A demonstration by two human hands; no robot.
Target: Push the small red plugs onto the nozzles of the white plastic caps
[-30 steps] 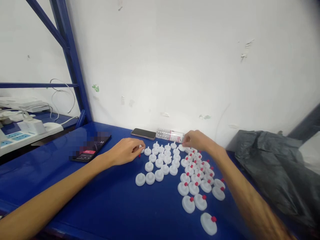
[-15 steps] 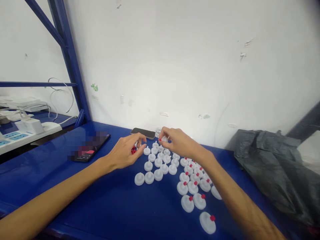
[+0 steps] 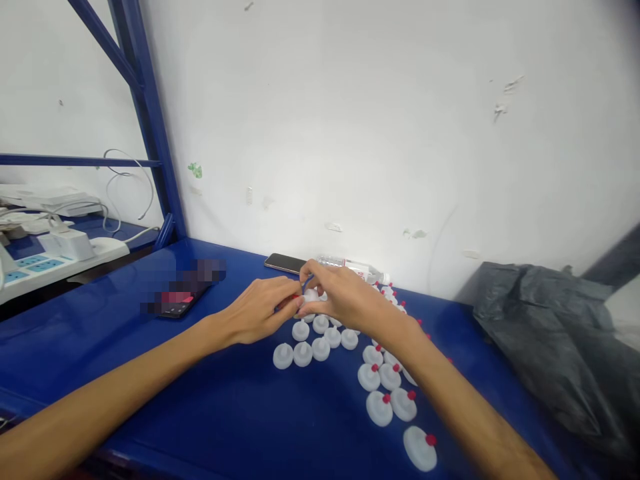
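Note:
Both my hands meet above the blue table [image 3: 300, 413]. The thumb and fingers of my left hand [image 3: 263, 308] pinch together at a small red cap [image 3: 295, 298]. My right hand [image 3: 343, 298] curls around a white round lid with a nozzle [image 3: 311, 294], partly hidden by its fingers. Right below, several white lids with bare nozzles [image 3: 321, 349] stand on the table. To the right lie several white lids with red caps on their nozzles [image 3: 379, 408], some hidden behind my right forearm.
A clear plastic bottle [image 3: 353, 268] and a dark phone [image 3: 285, 263] lie at the wall. Another phone [image 3: 175, 307] is on the left. A dark grey plastic bag [image 3: 540, 333] occupies the right side. A power strip [image 3: 95, 257] and cables lie beyond the blue frame post [image 3: 150, 120].
My hands have come together; they were apart before. My right hand has moved left with the white lid. The pile of red caps beside my left hand is now hidden.

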